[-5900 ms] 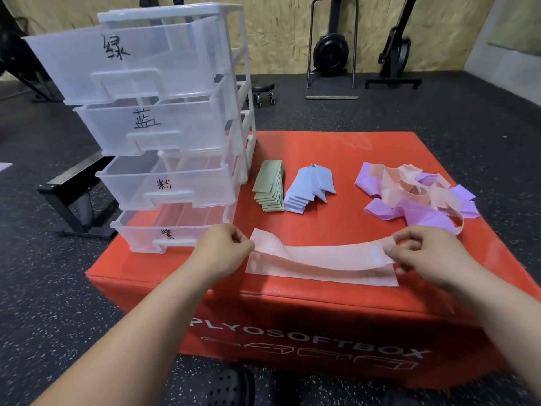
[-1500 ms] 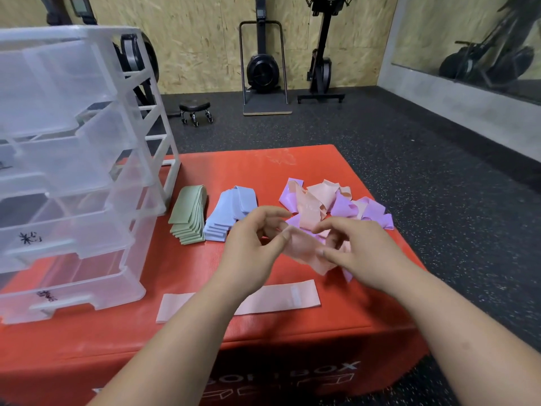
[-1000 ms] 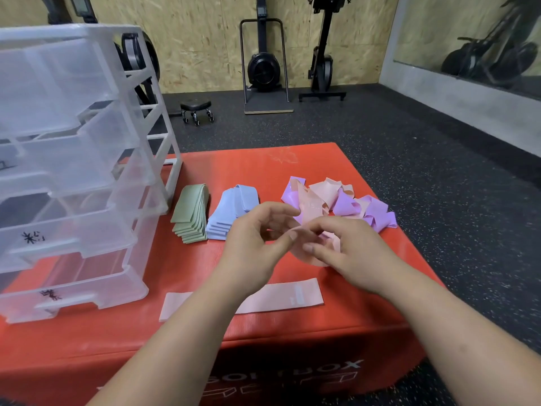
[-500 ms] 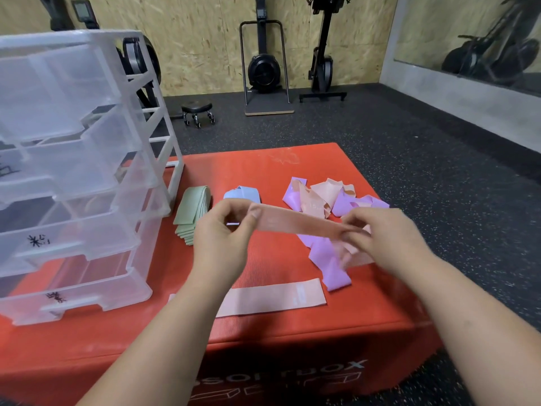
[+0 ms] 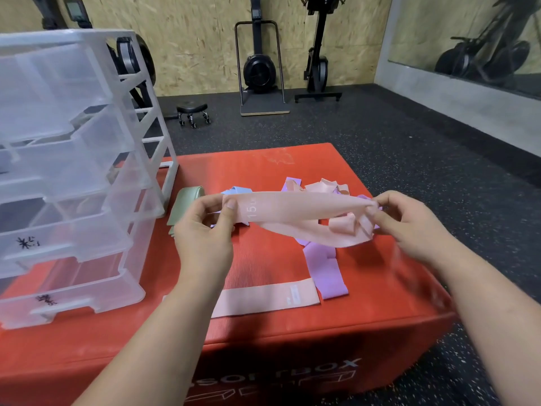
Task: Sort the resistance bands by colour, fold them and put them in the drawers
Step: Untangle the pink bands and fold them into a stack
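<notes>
While stretched flat across the frame's centre, pink band [image 5: 295,213] printed "15", sagging loop beneath, held above the red surface [image 5: 263,171], left hand [image 5: 205,230] pinching its left end, right hand [image 5: 409,227] pinching the bunched right end, both forearms raised.

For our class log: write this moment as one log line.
left hand: pinches raised pink band | right hand: pinches other end | second pink band: flat on red box | purple bands: unsorted

A gym: rowing machines [image 5: 259,71] against the wall, rubber floor [image 5: 395,148].
</notes>
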Demonstrator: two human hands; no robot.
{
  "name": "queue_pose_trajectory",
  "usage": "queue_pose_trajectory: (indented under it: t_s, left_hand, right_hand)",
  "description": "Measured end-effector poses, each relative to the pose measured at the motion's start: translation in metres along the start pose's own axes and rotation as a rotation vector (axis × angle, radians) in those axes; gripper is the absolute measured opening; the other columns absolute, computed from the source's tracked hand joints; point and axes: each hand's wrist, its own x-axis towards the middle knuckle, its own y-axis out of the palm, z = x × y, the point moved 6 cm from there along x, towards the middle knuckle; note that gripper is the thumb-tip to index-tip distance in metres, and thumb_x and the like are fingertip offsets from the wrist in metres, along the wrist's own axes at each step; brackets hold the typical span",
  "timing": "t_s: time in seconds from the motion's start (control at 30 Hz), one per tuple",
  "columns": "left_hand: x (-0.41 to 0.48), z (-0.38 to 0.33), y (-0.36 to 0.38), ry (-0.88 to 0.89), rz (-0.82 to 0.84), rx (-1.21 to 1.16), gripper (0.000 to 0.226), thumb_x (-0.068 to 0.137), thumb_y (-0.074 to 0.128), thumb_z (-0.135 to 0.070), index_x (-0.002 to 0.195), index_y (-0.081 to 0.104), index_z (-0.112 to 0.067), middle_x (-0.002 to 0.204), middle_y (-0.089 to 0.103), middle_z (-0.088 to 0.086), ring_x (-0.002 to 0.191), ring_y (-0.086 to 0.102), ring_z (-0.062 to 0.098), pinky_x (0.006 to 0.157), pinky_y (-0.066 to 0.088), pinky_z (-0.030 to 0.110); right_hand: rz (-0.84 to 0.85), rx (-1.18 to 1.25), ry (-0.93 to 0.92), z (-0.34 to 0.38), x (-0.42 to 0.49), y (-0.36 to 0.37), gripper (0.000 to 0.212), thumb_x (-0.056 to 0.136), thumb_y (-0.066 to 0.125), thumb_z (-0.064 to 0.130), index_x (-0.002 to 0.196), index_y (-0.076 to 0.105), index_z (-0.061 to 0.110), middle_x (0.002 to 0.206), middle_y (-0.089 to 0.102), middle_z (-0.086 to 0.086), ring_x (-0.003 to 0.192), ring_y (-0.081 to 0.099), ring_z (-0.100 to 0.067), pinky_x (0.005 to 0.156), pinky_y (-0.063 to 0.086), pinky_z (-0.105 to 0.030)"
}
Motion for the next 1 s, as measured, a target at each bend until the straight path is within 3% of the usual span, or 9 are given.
queue_pose_trajectory:
  t_s: [0.03, 0.13, 0.2, 0.33, 0.43, 0.5, 0.6, 0.83, 1.0]
  left_hand:
    - [0.001, 0.002, 0.000, -0.014, 0.000, -0.003, 0.003, 0.099, 0.074, -0.018, 0.101, 0.077, -0.017, 0.085, 0.077, -0.003, 0.070, 0.068, 0.003, 0.066, 0.055, 0.019]
    - [0.003, 0.018, 0.002, -0.080, 0.045, 0.046, 0.005, 0.097, 0.076, -0.021, 0.101, 0.078, -0.019, 0.090, 0.078, -0.003, 0.077, 0.072, 0.014, 0.075, 0.061, 0.037]
    - [0.000, 0.022, 0.005, -0.092, 0.063, 0.056, 0.005, 0.097, 0.077, -0.023, 0.101, 0.079, -0.021, 0.092, 0.079, -0.004, 0.084, 0.074, 0.020, 0.079, 0.063, 0.042]
    - [0.002, 0.020, 0.008, -0.088, 0.058, 0.027, 0.006, 0.098, 0.075, -0.022, 0.102, 0.078, -0.018, 0.088, 0.078, -0.001, 0.068, 0.066, 0.012, 0.067, 0.057, 0.027]
    - [0.004, 0.032, 0.009, -0.172, 0.107, 0.028, 0.006, 0.099, 0.075, -0.018, 0.101, 0.079, -0.015, 0.080, 0.075, 0.001, 0.063, 0.063, 0.010, 0.067, 0.056, 0.029]
    - [0.003, 0.039, 0.008, -0.241, 0.128, -0.005, 0.007, 0.100, 0.074, -0.017, 0.102, 0.080, -0.014, 0.084, 0.077, 0.004, 0.070, 0.067, 0.013, 0.068, 0.057, 0.030]
    - [0.007, 0.043, 0.003, -0.277, 0.127, -0.044, 0.011, 0.101, 0.073, -0.021, 0.107, 0.080, -0.015, 0.099, 0.080, 0.010, 0.082, 0.071, 0.018, 0.073, 0.058, 0.032]
    - [0.006, 0.050, -0.020, -0.375, 0.154, -0.058, 0.010, 0.101, 0.073, -0.017, 0.105, 0.080, -0.011, 0.106, 0.079, 0.012, 0.092, 0.074, 0.020, 0.075, 0.061, 0.031]
    - [0.008, 0.051, -0.047, -0.355, 0.130, -0.031, 0.008, 0.096, 0.078, -0.015, 0.101, 0.080, -0.009, 0.093, 0.078, 0.012, 0.080, 0.072, 0.017, 0.074, 0.061, 0.028]
  right_hand:
    - [-0.007, 0.016, 0.015, -0.004, 0.000, -0.003, 0.011, 0.098, 0.071, 0.035, 0.093, 0.068, 0.025, 0.079, 0.074, 0.002, 0.074, 0.065, -0.028, 0.074, 0.054, -0.046]
    - [0.045, -0.317, 0.053, -0.017, -0.003, -0.001, 0.023, 0.089, 0.076, 0.041, 0.080, 0.063, 0.025, 0.079, 0.070, 0.010, 0.082, 0.067, -0.017, 0.067, 0.044, -0.031]
    - [0.029, -0.370, 0.082, -0.018, -0.004, 0.000, 0.026, 0.088, 0.078, 0.042, 0.078, 0.062, 0.025, 0.078, 0.068, 0.012, 0.078, 0.065, -0.011, 0.064, 0.041, -0.026]
    - [-0.150, 0.029, 0.092, 0.000, -0.003, -0.019, 0.025, 0.095, 0.074, 0.033, 0.085, 0.058, 0.018, 0.065, 0.059, 0.004, 0.061, 0.051, -0.011, 0.058, 0.040, -0.032]
    - [-0.003, 0.193, 0.243, -0.005, -0.010, -0.007, 0.024, 0.094, 0.076, 0.015, 0.093, 0.057, 0.001, 0.057, 0.059, 0.001, 0.052, 0.057, -0.007, 0.055, 0.055, -0.025]
    - [0.071, 0.296, 0.322, -0.009, -0.016, -0.001, 0.026, 0.091, 0.078, 0.010, 0.095, 0.056, -0.002, 0.060, 0.061, -0.003, 0.058, 0.060, -0.011, 0.062, 0.063, -0.035]
    - [0.070, 0.418, 0.311, -0.002, -0.015, -0.008, 0.026, 0.089, 0.081, 0.012, 0.107, 0.063, 0.008, 0.084, 0.075, -0.010, 0.078, 0.068, -0.018, 0.077, 0.065, -0.047]
    - [0.226, 0.507, 0.356, 0.002, -0.029, 0.004, 0.035, 0.083, 0.082, 0.013, 0.116, 0.071, 0.013, 0.094, 0.074, -0.007, 0.086, 0.072, -0.021, 0.090, 0.061, -0.047]
    - [0.252, 0.527, 0.384, 0.009, -0.039, 0.014, 0.028, 0.077, 0.084, 0.009, 0.104, 0.074, 0.012, 0.087, 0.068, -0.006, 0.078, 0.069, -0.020, 0.075, 0.065, -0.035]
